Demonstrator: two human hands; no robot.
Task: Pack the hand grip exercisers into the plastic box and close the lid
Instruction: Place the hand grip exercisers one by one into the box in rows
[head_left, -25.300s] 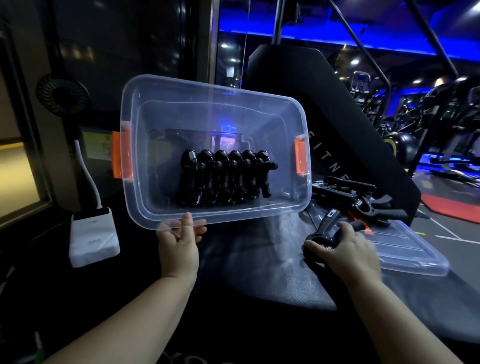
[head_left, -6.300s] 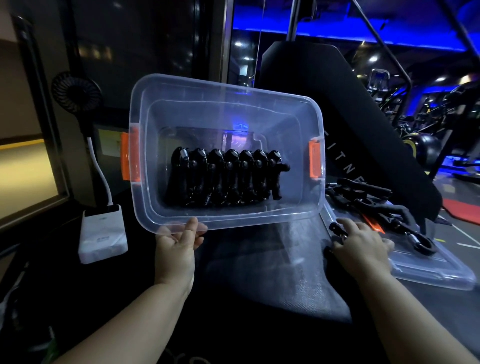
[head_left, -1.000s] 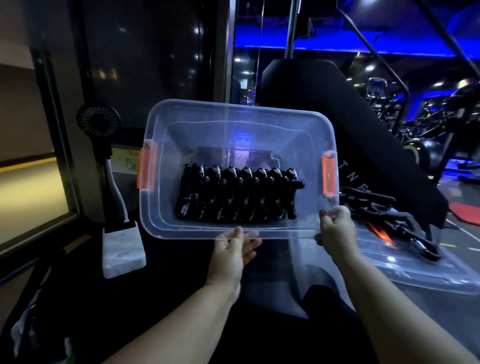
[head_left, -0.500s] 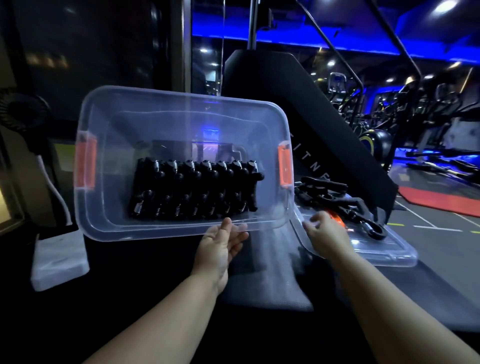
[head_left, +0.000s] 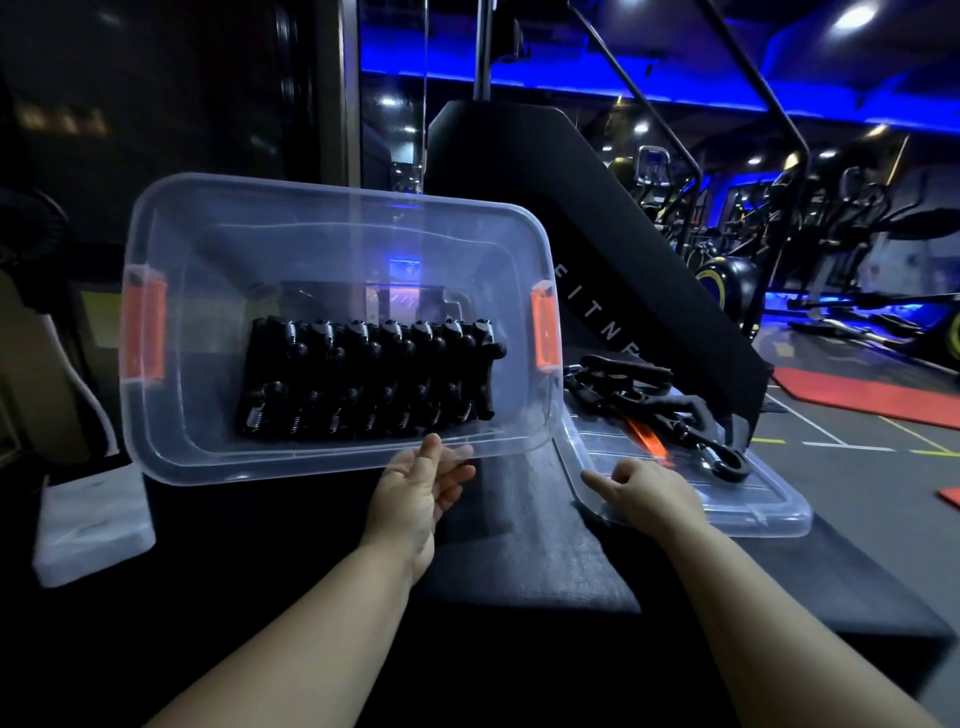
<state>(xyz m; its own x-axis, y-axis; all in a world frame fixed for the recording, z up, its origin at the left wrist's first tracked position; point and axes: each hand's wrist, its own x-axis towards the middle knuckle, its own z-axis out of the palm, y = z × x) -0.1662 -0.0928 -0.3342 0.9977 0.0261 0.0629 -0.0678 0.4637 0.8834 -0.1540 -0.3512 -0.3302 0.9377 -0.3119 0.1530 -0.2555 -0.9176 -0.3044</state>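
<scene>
At the far left a white block-shaped device (head_left: 93, 519) lies on the dark textured surface (head_left: 545, 566), with a white cable (head_left: 98, 410) rising from behind it. Next to it, a clear rectangular plastic box (head_left: 218, 462) with an orange latch at each short end (head_left: 143, 332) is tipped up so its open side faces the viewer. Its lid is off. Inside, a tight row of black hand grip exercisers with metal springs (head_left: 363, 379) lies along the box's lower wall.

The left hand (head_left: 421, 483) props the box at the near rim, right of its middle. Its thumb lies against the front of the rim and its fingers (head_left: 460, 470) are spread and nearly straight beneath it.

To the right, the right hand (head_left: 649, 493) rests on the near left corner of the clear flat plastic lid (head_left: 769, 514), which lies on the surface just beside the box. Its index finger points left and the other fingers curl downward. Whether they grip the lid's edge cannot be told.

On the far half of the lid sits a loose heap of more black grip exercisers (head_left: 649, 400), with an orange strip (head_left: 644, 436) showing beneath them. Behind the lid rises a black slanted padded panel with white letters (head_left: 597, 322). Farther right, dark gym machines (head_left: 831, 223) stand under blue light.
</scene>
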